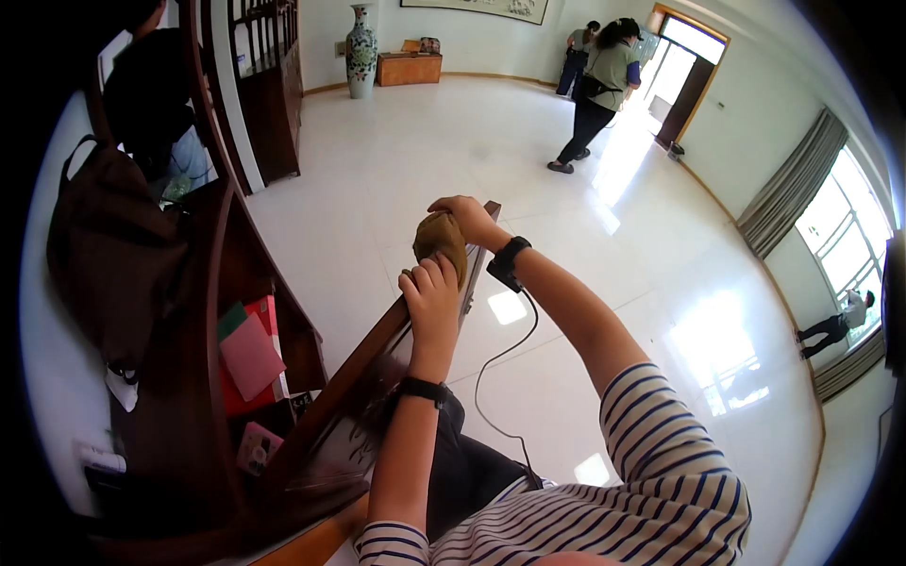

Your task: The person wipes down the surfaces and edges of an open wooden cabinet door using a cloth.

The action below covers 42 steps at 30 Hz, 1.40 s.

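"Where is the crumpled olive-brown cloth (pixel 436 238) from where you're standing?"

"Between the hands, up at the far end of a long, dark wooden frame (pixel 363 357) that slants away from the wearer. The right hand (pixel 466 219) is bent over the cloth's far upper end, and the left hand (pixel 433 291) is just below it, nearer the body."

"Are those hands spread or closed?"

"Closed on it, both of them. The left fingers curl onto the lower part of the cloth, and the right ones bend down over the top. I can't see either palm, and the right fingertips are hard to make out."

"Is the cloth touching the wood?"

"It sits right at the frame's edge, but its underside is hidden, so I can't tell exactly where they meet. The left forearm covers part of the frame, and its lower end gets lost in shadow."

"And beside it?"

"A dark reddish-brown wooden shelf (pixel 226 283) with a flat pink folder (pixel 253 357) inside. The shelf's lower part is too dark to read."
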Each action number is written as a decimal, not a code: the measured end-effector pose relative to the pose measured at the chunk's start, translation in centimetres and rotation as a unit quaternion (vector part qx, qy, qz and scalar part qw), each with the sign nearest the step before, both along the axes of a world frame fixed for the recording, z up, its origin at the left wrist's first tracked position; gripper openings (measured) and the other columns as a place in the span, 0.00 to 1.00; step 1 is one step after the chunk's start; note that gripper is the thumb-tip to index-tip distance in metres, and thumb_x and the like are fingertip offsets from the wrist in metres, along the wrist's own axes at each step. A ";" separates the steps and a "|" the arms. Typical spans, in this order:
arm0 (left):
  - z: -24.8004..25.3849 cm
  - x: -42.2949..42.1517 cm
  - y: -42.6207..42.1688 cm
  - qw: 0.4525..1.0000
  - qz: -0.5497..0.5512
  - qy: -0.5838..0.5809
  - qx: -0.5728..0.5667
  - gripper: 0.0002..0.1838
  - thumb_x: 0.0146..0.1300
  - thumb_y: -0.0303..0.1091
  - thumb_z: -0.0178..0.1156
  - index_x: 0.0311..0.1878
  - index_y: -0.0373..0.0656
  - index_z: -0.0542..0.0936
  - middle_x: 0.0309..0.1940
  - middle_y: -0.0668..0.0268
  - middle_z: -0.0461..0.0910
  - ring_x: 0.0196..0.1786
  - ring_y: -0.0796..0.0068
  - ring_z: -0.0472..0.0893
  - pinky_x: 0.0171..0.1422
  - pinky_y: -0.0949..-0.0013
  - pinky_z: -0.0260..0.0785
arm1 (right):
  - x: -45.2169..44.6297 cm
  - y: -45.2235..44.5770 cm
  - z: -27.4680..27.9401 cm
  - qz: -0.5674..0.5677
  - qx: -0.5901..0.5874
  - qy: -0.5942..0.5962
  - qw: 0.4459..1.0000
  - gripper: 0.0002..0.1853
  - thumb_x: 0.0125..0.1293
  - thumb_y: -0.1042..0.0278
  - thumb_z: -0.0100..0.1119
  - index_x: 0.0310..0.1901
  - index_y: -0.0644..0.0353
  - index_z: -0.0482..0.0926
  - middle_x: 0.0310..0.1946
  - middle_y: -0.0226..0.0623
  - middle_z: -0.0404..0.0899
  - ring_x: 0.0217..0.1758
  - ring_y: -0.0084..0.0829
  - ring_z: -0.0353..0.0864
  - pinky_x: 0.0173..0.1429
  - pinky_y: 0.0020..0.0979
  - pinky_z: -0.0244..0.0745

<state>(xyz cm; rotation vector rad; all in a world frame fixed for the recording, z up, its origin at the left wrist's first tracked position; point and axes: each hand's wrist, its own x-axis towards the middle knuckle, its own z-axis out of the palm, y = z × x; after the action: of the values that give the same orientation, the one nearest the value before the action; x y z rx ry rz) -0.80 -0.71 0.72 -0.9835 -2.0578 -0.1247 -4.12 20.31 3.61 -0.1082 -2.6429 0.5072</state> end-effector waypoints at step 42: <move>2.9 -5.8 -9.4 0.827 -0.129 -0.481 0.261 0.24 0.72 0.49 0.56 0.59 0.37 0.76 0.52 0.46 0.80 0.56 0.53 0.80 0.61 0.63 0.68 | -0.6 0.6 -0.5 -0.017 -0.007 -0.107 0.994 0.17 0.61 0.55 0.62 0.50 0.45 0.86 0.44 0.37 0.87 0.48 0.41 0.84 0.54 0.38 0.77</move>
<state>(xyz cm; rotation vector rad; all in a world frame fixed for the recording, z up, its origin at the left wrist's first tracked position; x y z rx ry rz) -6.57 -10.11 3.66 -0.9071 -2.4871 -1.5179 -4.70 20.92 3.09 -0.2221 -2.8401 0.5307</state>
